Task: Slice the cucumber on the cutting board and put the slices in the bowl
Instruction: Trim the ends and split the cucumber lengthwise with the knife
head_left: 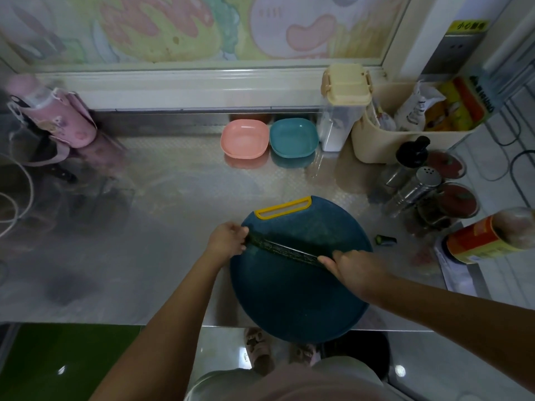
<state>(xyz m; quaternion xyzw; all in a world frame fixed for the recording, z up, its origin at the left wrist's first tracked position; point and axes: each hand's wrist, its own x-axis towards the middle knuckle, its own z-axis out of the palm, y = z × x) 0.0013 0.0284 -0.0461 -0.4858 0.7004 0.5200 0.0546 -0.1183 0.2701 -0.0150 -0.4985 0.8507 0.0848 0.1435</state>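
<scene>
At the cutting board's left edge, the left hand is pinching the cucumber's end with curled fingers. The cucumber is lying across the board's middle, uncut into slices. Along it is running what looks like a dark knife, the right hand closing its fingers round the handle end. Beyond the board, the pink bowl and teal bowl are sitting empty on the counter. Cutting seems to be just starting; crosswise strokes come next.

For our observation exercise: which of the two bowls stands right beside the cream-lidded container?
The teal bowl, the right one; the pink bowl sits left of it, away from the container.
</scene>
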